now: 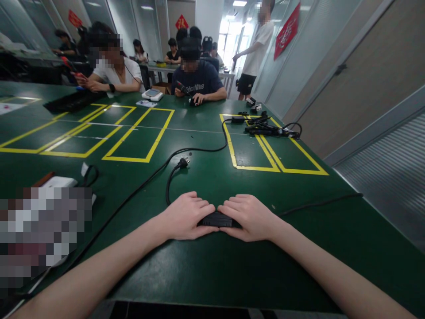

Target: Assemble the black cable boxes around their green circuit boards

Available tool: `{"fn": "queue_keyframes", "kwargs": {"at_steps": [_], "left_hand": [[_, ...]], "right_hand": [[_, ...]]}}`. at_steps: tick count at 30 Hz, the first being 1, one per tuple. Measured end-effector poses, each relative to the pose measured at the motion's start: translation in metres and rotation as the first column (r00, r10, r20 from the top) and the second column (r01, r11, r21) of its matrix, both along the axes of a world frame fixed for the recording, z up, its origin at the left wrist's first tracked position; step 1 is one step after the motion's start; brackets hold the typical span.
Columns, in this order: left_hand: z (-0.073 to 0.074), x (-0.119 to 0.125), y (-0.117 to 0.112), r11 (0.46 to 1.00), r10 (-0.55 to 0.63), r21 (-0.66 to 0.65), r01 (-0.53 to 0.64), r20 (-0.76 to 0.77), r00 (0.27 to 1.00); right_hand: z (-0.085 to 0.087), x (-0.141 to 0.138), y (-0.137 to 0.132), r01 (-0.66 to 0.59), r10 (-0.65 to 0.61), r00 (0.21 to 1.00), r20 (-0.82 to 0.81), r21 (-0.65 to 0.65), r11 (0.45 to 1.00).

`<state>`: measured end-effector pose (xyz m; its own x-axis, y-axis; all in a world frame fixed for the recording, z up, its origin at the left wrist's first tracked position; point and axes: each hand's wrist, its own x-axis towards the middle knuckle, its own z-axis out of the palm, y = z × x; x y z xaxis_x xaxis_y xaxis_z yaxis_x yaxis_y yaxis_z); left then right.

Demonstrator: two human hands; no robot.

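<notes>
Black and blocky, the adapter [217, 219] lies between the two hands, in the near middle of the green desk [199, 274]. From my remote seat I read its long axis as running left to right, roughly parallel to the near edge and in line with the gap between the hands. The left hand [190, 217] grips its left end and the right hand [247, 217] its right end, thumbs on the near side, fingers curled over the far side. Neither hand is nearer: both touch it, and only its middle shows between them. Whether its underside rests on the desk or is slightly raised, I cannot tell.

Beyond the left hand, a short cord [168, 188] curves away to a plug [182, 163], which lies with its prongs to the right. Past the right wrist, a lead [318, 204] runs rightward across the desk; the hands hide where either joins the adapter. A long cable [142, 184] passes to the left of the plug, and yellow tape [128, 158] marks rectangles farther off.
</notes>
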<state>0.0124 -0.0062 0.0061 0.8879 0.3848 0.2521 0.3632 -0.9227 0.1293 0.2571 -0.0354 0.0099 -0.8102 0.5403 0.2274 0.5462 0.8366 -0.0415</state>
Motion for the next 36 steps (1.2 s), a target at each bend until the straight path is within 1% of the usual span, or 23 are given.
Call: {"fn": "queue_keyframes", "kwargs": {"at_steps": [5, 9, 13, 20, 26, 29, 32, 36], "left_hand": [[0.0009, 0.0004, -0.0021, 1.000, 0.008, 0.025, -0.008, 0.020, 1.000], [0.0033, 0.0021, -0.0033, 1.000, 0.025, 0.000, -0.025, 0.008, 1.000], [0.0049, 0.0011, -0.0027, 0.997, 0.053, 0.047, -0.055, 0.047, 0.997], [0.0048, 0.0005, -0.0036, 0.994, 0.038, 0.096, -0.046, 0.087, 0.995], [0.0028, -0.0024, 0.0000, 0.996, 0.059, 0.059, -0.068, 0.144, 0.988], [0.0010, -0.0037, 0.0008, 0.997, 0.058, 0.033, -0.063, 0.135, 0.989], [0.0001, -0.0046, 0.0014, 0.995, 0.101, -0.002, -0.102, 0.123, 0.987], [-0.0002, -0.0062, 0.0025, 0.988, 0.149, -0.050, -0.144, 0.115, 0.982]], "right_hand": [[-0.0004, 0.0012, 0.0004, 0.001, 0.000, 0.999, -0.044, 0.026, 1.000], [0.0007, 0.0015, -0.0005, -0.013, 0.028, 0.988, -0.150, 0.097, 0.995], [0.0020, 0.0005, -0.0023, -0.022, 0.048, 0.980, -0.194, 0.134, 0.991], [0.0013, -0.0039, -0.0018, 0.027, 0.005, 0.968, -0.252, 0.125, 0.992], [0.0009, -0.0038, -0.0005, 0.022, 0.017, 0.965, -0.263, 0.144, 0.989], [0.0010, -0.0025, 0.0011, 0.035, 0.004, 0.957, -0.289, 0.127, 0.991], [0.0007, -0.0018, 0.0017, 0.051, -0.014, 0.956, -0.294, 0.118, 0.992], [-0.0002, -0.0006, 0.0010, 0.022, 0.029, 0.956, -0.293, 0.168, 0.986]]}}
